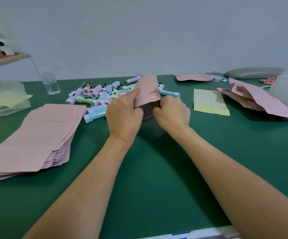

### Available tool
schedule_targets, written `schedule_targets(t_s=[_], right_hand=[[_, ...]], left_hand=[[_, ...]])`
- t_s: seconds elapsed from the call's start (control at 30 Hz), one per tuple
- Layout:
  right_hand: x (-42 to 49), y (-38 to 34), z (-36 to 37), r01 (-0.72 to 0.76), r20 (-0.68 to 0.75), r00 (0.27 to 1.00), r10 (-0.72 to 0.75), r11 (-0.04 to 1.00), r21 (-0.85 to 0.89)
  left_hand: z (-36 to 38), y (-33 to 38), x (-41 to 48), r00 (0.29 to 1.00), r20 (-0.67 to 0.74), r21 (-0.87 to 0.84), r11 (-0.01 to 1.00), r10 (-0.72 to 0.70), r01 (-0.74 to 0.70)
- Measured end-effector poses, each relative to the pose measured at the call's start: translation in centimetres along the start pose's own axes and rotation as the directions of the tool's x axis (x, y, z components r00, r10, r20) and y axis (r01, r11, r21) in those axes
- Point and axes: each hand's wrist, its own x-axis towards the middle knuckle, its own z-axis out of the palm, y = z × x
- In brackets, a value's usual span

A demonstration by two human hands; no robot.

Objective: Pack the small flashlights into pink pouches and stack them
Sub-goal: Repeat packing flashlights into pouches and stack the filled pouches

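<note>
Between the curled fingers of the left hand (124, 110) and right hand (172, 113), a pink pouch (147, 88) is gripped at its near mouth, apparently being spread open; next, one hand must free itself to fetch one of the flashlights (96, 96) lying just beyond the fingertips.

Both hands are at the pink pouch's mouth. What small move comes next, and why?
Probably the right hand lets go to fetch a small pastel flashlight from the pile behind: it and the left hand hold the flat pink pouch open, and no flashlight shows in either grip.
</note>
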Motion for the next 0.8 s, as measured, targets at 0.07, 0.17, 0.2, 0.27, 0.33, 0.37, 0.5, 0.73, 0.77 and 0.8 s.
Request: schedule_targets(t_s=[0.07,0.17,0.2,0.27,0.33,0.37,0.5,0.73,0.77,0.8], right_hand=[[0.2,0.4,-0.3,-0.044,0.038,0.998,0.044,0.999,-0.006],[0.2,0.5,-0.5,-0.038,0.037,0.999,0.038,0.999,0.002],[0.1,0.4,-0.5,-0.027,0.026,0.999,0.027,1.0,0.006],[-0.2,0.2,-0.6,0.027,-0.028,0.999,-0.026,1.0,0.014],[-0.3,0.1,-1.0,0.224,-0.185,0.956,-0.227,0.974,-0.035],[-0.3,-0.1,-1.4,0.367,-0.288,0.879,-0.381,0.925,-0.101],[-0.3,-0.9,-2.3,0.69,-0.513,0.35,-0.784,0.586,-0.425],[-1.4,-1.6,-1.9,0.908,-0.315,0.085,-0.945,0.204,-0.366],[-1.5,-1.7,-1.8,0.916,-0.28,0.138,-0.95,0.229,-0.328],[-1.7,-1.9,-1.6,0.907,-0.232,0.231,-0.945,0.295,-0.301]], left_hand=[[-0.2,-0.3,0.1,0.999,-0.046,-0.018,1.0,-0.008,0.007],[-0.1,0.0,-0.3,0.997,0.068,-0.039,0.999,-0.018,0.02],[0.1,0.2,-0.3,0.992,0.121,-0.037,0.999,-0.02,0.025],[0.3,0.4,-0.3,0.983,0.184,-0.043,0.999,-0.002,0.01],[0.2,0.3,0.0,0.98,0.196,-0.088,0.996,0.016,0.001],[0.0,0.3,0.2,0.98,0.198,-0.128,0.992,0.016,0.01],[-0.4,-0.2,1.4,0.982,0.187,-0.317,0.944,-0.029,0.088],[-0.9,-1.6,2.0,0.953,0.287,-0.387,0.898,-0.1,0.211],[-1.1,-1.1,2.0,0.947,0.284,-0.416,0.871,-0.15,0.263],[-1.1,-1.0,2.1,0.949,0.265,-0.408,0.872,-0.171,0.271]])
